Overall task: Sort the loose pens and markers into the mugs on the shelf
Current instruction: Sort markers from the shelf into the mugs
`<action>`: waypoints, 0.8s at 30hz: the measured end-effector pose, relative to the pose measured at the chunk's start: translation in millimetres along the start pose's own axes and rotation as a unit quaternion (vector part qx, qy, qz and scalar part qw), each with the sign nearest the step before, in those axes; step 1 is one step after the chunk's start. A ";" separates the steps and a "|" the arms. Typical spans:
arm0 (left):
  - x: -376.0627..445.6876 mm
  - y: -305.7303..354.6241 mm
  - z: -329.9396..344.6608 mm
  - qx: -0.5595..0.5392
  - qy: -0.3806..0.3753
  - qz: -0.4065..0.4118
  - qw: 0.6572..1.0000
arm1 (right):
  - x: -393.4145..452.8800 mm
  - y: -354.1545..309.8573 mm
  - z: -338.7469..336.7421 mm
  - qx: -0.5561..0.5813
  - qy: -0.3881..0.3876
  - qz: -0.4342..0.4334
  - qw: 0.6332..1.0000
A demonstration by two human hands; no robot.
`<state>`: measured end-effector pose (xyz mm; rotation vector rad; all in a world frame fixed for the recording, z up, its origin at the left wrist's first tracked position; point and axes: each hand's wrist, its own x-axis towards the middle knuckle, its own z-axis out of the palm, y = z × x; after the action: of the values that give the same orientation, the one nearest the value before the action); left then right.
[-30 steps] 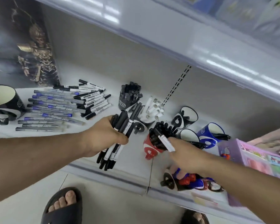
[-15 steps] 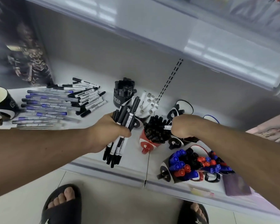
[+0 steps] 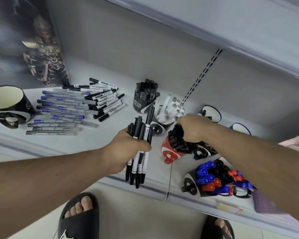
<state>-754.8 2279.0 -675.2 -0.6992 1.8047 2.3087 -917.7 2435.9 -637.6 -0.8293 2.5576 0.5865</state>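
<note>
Since half a second ago, the right hand [image 3: 191, 129] has settled lower onto the black markers [image 3: 178, 142] crowding the red mug [image 3: 168, 150], fingers curled over their caps, apparently pressing the newest one home. Whether it pinches one marker or merely pushes I cannot tell.

Nearest, just in front of the red mug, a mug of mixed blue, red and black markers [image 3: 212, 178] sits at the shelf's front edge. Left of the red mug, the left hand [image 3: 126, 152] grips a bundle of black-and-white markers [image 3: 141, 144] upright, probably as a supply the other hand draws from one at a time.

Behind the red mug stand a mug of white pens [image 3: 169, 110] and a black mug of black markers [image 3: 145, 99]. Far left of it, the loose pens and markers [image 3: 76, 107] lie unsorted on the shelf [image 3: 110, 128], beside an empty black mug [image 3: 9, 104], likely their destination.
</note>
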 end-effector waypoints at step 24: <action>3.0 -3.4 -2.8 0.000 -0.009 0.000 1.000 | 14.6 -6.0 57.8 0.461 0.209 0.116 0.854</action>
<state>-755.4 2276.7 -680.0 -0.6763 1.7982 2.3069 -911.7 2453.4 -694.5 -0.3012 2.8311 -0.8374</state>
